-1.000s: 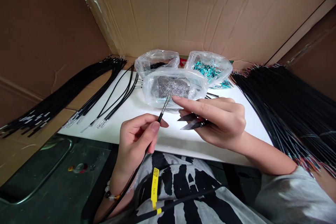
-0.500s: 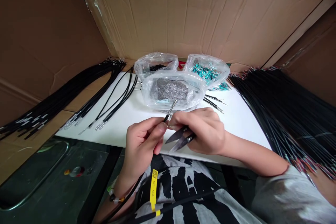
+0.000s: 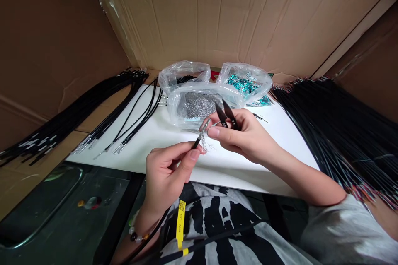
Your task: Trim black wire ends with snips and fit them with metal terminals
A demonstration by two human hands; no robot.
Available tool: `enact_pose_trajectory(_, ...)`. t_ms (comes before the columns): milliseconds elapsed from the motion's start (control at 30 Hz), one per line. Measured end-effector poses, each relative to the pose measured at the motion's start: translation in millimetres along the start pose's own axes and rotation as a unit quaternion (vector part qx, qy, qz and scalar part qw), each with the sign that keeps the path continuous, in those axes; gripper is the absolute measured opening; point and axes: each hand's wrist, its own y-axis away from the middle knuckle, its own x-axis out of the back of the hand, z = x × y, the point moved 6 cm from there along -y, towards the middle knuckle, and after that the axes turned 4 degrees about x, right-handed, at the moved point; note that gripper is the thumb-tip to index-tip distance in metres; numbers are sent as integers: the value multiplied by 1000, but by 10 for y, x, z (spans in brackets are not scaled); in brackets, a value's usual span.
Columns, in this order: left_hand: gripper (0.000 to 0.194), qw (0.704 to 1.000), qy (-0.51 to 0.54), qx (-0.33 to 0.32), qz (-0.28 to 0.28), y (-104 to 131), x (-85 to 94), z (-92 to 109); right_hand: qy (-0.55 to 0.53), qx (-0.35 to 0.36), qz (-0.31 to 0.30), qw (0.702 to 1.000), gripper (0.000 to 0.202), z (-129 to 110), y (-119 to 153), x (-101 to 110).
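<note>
Between thumb and fingers, my left hand (image 3: pixel 169 169) pinches a black cable (image 3: pixel 196 143) close to its stripped end. Frayed silvery shielding strands (image 3: pixel 203 138) stick out loosely there. My right hand (image 3: pixel 245 136) is closed around dark thread snips (image 3: pixel 228 118), whose two blades point up and away from me, slightly apart. Its thumb and a fingertip are at the stripped end; whether they grip the strands is hard to make out. Beyond the hands stands an opened clear plastic bag (image 3: pixel 174 112) with a mass of fine grey wire clippings (image 3: pixel 202 105) in it.
Black cables with bared ends (image 3: pixel 124 120) lie on the left. A larger cable bundle (image 3: pixel 345 128) covers the right side. Behind are a bag of teal foil scraps (image 3: pixel 244 85) and another clear bag (image 3: pixel 186 68). Cardboard walls (image 3: pixel 192 16) enclose the white board (image 3: pixel 280 145).
My right hand has turned over, so the snips' blades swing from pointing down toward me to pointing up. The shielding strands now hang spread at the cable end; my left hand barely moved.
</note>
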Motion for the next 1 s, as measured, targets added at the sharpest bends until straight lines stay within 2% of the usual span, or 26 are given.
enact_pose_trajectory(100, 18, 998, -53, -32, -5, -9, 16, 31, -33, -34, -38, 998, 21, 60, -8, -20)
enact_pose_trajectory(233, 18, 992, -88, -87, -24, -40, 43, 95, 0, -37, -61, 997, 17, -37, -6, -31)
enact_pose_trajectory(333, 21, 982, -55, -149, -105, -46, -14, 187, -1, -67, -116, 991, 12, -85, 7, -83)
enact_pose_trajectory(433, 19, 964, -3, -175, -199, -24, -87, 231, -53, -145, -190, 970, 14, 3, 49, -158)
enact_pose_trajectory(533, 20, 958, 35, -139, -247, -21, -108, 156, -104, -175, -229, 952, 14, 111, 69, -198)
enact_pose_trajectory(600, 33, 951, 84, -75, -288, -23, -128, 41, -139, -166, -239, 946, 14, 160, 60, -211)
enact_pose_trajectory(700, 46, 897, 186, 53, -398, 29, -233, -135, -192, -173, -265, 929, 20, 217, 60, -245)
enact_pose_trajectory(767, 42, 864, 236, 108, -431, 55, -289, -194, -206, -188, -281, 918, 27, 237, 62, -263)
enact_pose_trajectory(833, 34, 869, 280, 121, -389, 14, -291, -208, -186, -169, -250, 935, 32, 222, 15, -222)
enact_pose_trajectory(867, 30, 882, 299, 119, -345, -21, -270, -209, -164, -139, -204, 955, 33, 196, -30, -163)
enact_pose_trajectory(933, 23, 912, 316, 112, -239, -83, -199, -218, -105, -45, -70, 991, 36, 94, -106, 14)
enact_pose_trajectory(1000, 20, 936, 297, 109, -156, -108, -132, -230, -39, 63, 42, 996, 35, -48, -103, 157)
